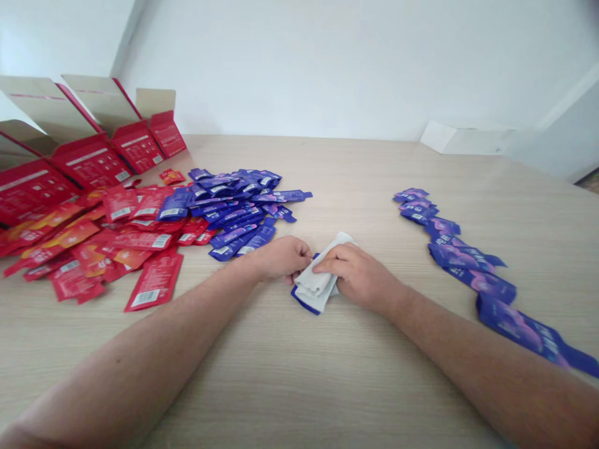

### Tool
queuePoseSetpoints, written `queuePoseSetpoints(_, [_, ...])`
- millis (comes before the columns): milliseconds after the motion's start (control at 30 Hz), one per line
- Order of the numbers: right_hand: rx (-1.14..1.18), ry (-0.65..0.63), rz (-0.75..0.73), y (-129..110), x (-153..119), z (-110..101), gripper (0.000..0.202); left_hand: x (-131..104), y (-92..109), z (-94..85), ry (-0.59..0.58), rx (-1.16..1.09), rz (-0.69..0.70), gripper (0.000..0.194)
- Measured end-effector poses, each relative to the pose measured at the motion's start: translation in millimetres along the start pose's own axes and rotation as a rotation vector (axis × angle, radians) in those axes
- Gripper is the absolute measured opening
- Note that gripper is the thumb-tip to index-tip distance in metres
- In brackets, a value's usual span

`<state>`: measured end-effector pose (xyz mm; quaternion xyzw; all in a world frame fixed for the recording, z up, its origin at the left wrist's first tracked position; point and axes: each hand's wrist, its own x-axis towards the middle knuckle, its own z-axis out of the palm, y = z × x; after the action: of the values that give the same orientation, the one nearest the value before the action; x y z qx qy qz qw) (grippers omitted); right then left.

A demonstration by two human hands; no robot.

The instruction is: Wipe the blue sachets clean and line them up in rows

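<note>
In the middle of the table my right hand (362, 274) grips a folded white cloth (322, 280) and presses it over a blue sachet (306, 304). Only the sachet's blue edges show beneath the cloth. My left hand (283, 255) is at the left side of the same sachet, its fingers curled and pinched near the edge; exactly what they grip is partly hidden. A heap of blue-purple sachets (234, 206) lies just beyond my left hand. To its left spreads a heap of red and orange sachets (116, 240).
Open red cardboard boxes (93, 162) stand in a row at the back left, flaps raised. On the right, several blue-purple sachets (461, 255) form an overlapping line toward me. A white box (468, 138) sits at the table's back edge by the wall.
</note>
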<state>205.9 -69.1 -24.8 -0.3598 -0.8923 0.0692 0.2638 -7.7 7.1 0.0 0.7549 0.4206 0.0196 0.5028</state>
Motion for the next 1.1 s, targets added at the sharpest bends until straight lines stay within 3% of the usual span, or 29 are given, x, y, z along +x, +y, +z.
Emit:
queuePoseSetpoints(100, [-0.044, 0.021, 0.069, 3.1, -0.3, -0.7, 0.046, 0.5, -0.5, 0.0, 0.005, -0.006, -0.011, 0.014])
queuePoseSetpoints(267, [0.043, -0.037, -0.055, -3.3, 0.9, -1.7, 0.042, 0.5, -1.0, 0.7, -0.006, -0.015, -0.001, 0.015])
queuePoseSetpoints(467, [-0.025, 0.005, 0.074, -3.6, 0.0, -2.1, 0.045, 0.1, -1.0, 0.7, 0.018, -0.019, 0.004, 0.014])
queuePoseSetpoints(633, [0.091, -0.042, -0.105, -23.4, 1.6, 1.1, 0.033, -0.7, -0.5, -0.3, -0.019, -0.022, 0.01, 0.016])
queuePoseSetpoints(833, [0.013, -0.037, 0.03, -20.0, 0.9, -3.0, 0.037, 0.1, -3.0, 0.2, 0.019, -0.032, 0.009, 0.013])
queuePoseSetpoints(1000, [0.057, -0.116, -0.135, -34.6, 0.3, -0.6, 0.029, 1.5, -5.5, 0.2, -0.017, -0.032, 0.012, 0.017])
queuePoseSetpoints(1100, [0.059, -0.117, -0.104, -29.3, 0.1, -2.9, 0.031, 1.7, -5.4, 0.2, -0.017, -0.038, 0.007, 0.018])
